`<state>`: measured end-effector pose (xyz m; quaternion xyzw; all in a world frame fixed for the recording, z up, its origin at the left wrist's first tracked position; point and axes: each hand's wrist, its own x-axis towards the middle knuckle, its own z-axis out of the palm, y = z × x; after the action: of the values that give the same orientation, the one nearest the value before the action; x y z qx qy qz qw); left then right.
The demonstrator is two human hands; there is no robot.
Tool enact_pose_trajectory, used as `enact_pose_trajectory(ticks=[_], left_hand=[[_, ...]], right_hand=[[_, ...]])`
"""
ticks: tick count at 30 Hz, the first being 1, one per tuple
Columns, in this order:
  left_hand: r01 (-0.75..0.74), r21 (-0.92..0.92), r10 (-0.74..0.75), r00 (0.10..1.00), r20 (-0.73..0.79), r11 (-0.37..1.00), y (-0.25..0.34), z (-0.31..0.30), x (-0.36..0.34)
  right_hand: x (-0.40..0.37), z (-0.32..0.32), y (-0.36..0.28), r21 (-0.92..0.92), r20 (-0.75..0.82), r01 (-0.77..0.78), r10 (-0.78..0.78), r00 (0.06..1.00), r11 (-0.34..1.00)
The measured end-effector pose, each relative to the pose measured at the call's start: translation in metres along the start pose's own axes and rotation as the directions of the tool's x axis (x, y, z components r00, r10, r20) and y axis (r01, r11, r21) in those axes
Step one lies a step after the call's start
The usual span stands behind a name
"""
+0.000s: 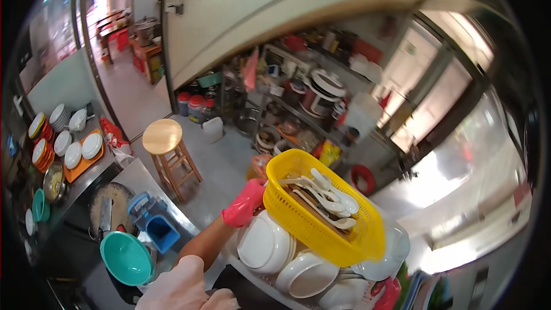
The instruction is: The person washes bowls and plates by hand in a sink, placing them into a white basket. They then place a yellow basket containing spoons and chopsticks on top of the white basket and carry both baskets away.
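A yellow plastic basket (324,244) with perforated sides hangs tilted above a tub of dishes. White soup spoons (327,198) and brown chopsticks (307,198) lie inside it. My left hand (242,204), in a pink rubber glove, is closed on the basket's left end. Low at the right, beneath the basket's near corner, is my right hand (389,294) in a matching glove; its fingers are mostly hidden, so its hold cannot be made out. White bowls (264,244) fill the tub under the basket, and a clear rounded container (396,250) shows beside its right end.
At left, a steel counter carries stacked plates (73,155), a green basin (127,258), a blue plastic container (155,224) and a cleaver (105,215) on a round chopping board. A wooden stool (163,138) stands on the floor. Shelves with pots (324,92) line the back.
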<state>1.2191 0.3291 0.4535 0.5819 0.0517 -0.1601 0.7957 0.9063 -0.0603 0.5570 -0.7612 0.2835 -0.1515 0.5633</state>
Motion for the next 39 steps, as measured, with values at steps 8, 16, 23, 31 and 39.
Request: enact_pose_trajectory(ticks=[8,16,23,31,39], left_hand=[[-0.157,-0.085,0.123,0.941,-0.316,0.984,0.065,-0.098,0.093],[-0.255,-0.028,0.174,0.732,-0.659,0.966,0.094,-0.214,0.188],[-0.419,-0.111,0.157,0.555,-0.817,0.901,0.087,-0.315,0.239],[-0.696,-0.144,0.123,0.318,-0.94,0.703,0.016,-0.446,0.278],[-0.595,-0.156,-0.035,0.21,-0.977,0.788,-0.029,-0.519,0.319]], right_hand=[[0.28,0.173,0.016,-0.204,0.364,0.21,-0.125,0.923,0.956],[0.474,0.451,-0.035,0.195,0.543,-0.095,-0.026,0.839,0.976],[0.557,0.648,-0.035,-0.071,0.691,-0.143,0.152,0.706,0.987],[0.562,0.841,-0.033,-0.258,0.733,-0.193,0.322,0.599,0.947],[0.58,1.028,-0.021,-0.429,0.716,-0.193,0.462,0.523,0.883]])
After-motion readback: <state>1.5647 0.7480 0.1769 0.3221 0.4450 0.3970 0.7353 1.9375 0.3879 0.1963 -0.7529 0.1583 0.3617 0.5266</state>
